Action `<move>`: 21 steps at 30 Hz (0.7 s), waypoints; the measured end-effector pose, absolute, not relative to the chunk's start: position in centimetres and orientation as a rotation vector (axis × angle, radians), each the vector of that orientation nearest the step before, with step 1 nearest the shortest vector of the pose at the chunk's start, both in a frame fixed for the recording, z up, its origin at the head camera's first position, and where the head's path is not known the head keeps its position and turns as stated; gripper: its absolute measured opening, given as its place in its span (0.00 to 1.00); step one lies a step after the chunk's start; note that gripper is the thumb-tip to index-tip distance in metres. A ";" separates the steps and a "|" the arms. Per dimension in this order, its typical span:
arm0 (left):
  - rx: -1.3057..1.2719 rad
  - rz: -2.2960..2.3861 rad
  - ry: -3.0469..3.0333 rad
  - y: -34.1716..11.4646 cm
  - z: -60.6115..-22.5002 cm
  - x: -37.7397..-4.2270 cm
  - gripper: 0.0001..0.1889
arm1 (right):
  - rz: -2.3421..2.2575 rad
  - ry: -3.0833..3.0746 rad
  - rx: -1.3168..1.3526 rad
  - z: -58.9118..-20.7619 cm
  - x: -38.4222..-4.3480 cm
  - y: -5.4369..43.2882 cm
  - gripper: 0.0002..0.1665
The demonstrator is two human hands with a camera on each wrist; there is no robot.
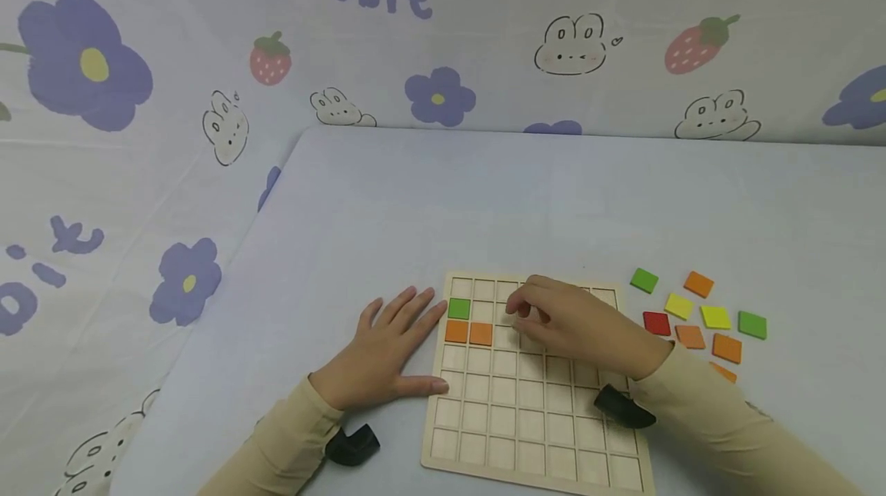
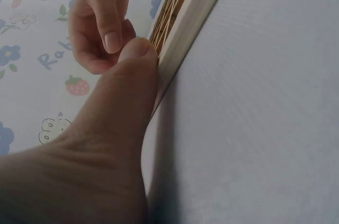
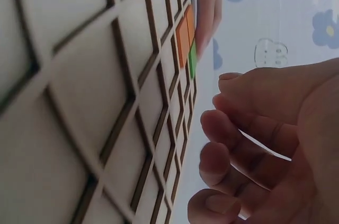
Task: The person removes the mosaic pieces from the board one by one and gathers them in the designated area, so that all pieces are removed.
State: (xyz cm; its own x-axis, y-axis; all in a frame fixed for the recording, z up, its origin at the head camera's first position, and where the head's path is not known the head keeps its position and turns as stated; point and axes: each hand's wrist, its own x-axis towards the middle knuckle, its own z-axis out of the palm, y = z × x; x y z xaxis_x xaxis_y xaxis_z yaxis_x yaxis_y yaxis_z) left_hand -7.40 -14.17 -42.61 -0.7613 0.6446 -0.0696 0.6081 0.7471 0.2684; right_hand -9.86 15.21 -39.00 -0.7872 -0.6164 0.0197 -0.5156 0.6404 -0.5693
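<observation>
A wooden grid board (image 1: 477, 465) lies flat, with one green tile (image 1: 459, 308) and two orange tiles (image 1: 481, 334) set in cells at its left side. My left hand (image 1: 388, 354) lies spread with fingers straight; its thumb touches the board's left edge, as the left wrist view also shows. Above the board's upper middle hovers my right hand (image 1: 571, 323). In the right wrist view its fingers (image 3: 216, 163) are loosely curled, with no tile visible between them and the thumb. The right hand and forearm hide some cells.
Right of the board lie loose tiles: a red tile (image 1: 657, 323), two yellow ones, and several green and orange ones, one partly behind the right sleeve. A black wrist piece (image 1: 353, 446) sits under the left wrist. Printed fabric (image 1: 484, 34) hangs behind the white table.
</observation>
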 end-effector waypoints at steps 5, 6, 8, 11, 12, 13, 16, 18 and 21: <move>1.011 0.348 2.788 -14.2 -42.6 -7.4 0.51 | -0.804 2.642 -1.019 -39.3 -9.7 13.7 0.09; 1.013 0.352 2.788 -14.2 -42.7 -7.4 0.51 | -0.797 2.639 -1.021 -39.3 -9.6 13.4 0.09; 1.018 0.357 2.786 -14.1 -42.7 -7.4 0.51 | -0.779 2.647 -1.013 -39.5 -9.5 13.1 0.09; 1.023 0.363 2.785 -14.1 -42.6 -7.4 0.51 | -0.777 2.654 -0.981 -39.5 -9.2 12.8 0.09; 1.025 0.365 2.783 -14.1 -42.6 -7.4 0.51 | -0.775 2.659 -0.964 -39.5 -9.2 12.7 0.09; 1.024 0.369 2.781 -14.1 -42.6 -7.4 0.51 | -0.777 2.661 -0.953 -39.6 -9.1 12.7 0.09; 1.018 0.369 2.780 -14.1 -42.5 -7.4 0.50 | -0.776 2.669 -0.940 -39.6 -9.0 12.6 0.09; 1.012 0.369 2.777 -14.1 -42.5 -7.4 0.51 | -0.771 2.671 -0.946 -39.7 -9.0 12.5 0.10; 1.008 0.371 2.779 -14.2 -42.5 -7.3 0.51 | -0.775 2.666 -0.977 -39.8 -9.1 12.2 0.10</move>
